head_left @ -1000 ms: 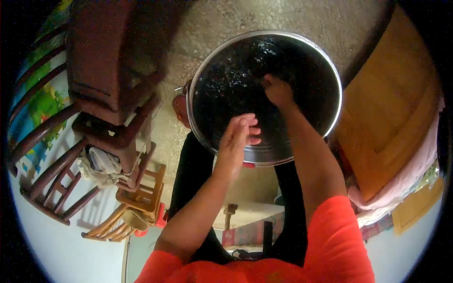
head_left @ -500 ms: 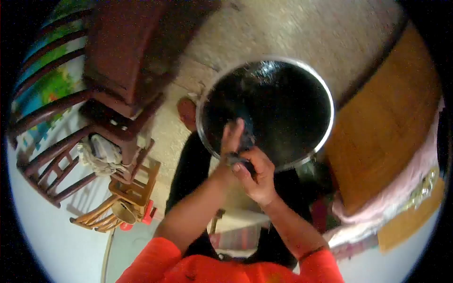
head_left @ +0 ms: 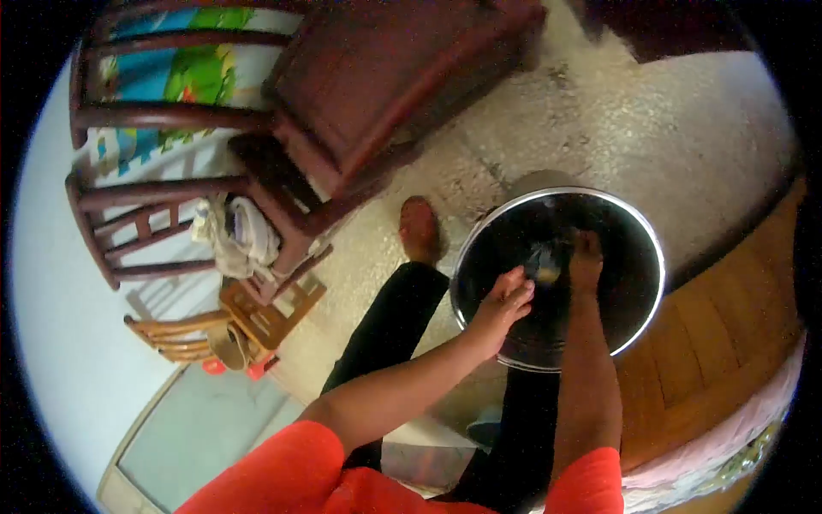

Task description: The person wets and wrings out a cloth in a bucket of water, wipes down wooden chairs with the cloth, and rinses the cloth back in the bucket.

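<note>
A round, dark container (head_left: 640,330) with a shiny metal rim stands on the floor between my legs. Its inside looks black. My left hand (head_left: 505,310) is over its near-left part, fingers bent and closed at the edge of a dark, crumpled piece (head_left: 545,259). That piece has a shiny, paler patch, and blur hides what kind of thing it is. Farther right, my right hand (head_left: 586,257) reaches down inside the container, closed like a fist beside the same piece. Whatever its fingers hold is hidden in the dark.
Dark red wooden chairs (head_left: 342,111) stand at the left, one with a pale cloth bundle (head_left: 244,236) on it. Below is a small bamboo chair (head_left: 278,313). A wooden panel (head_left: 711,343) lies close on the right. My foot (head_left: 419,227) rests left of the container.
The view has shifted, so the container appears lower and farther right. My hands have separated; the right one has gone deeper into the container. My left fingers, previously stretched out, are now bent.
</note>
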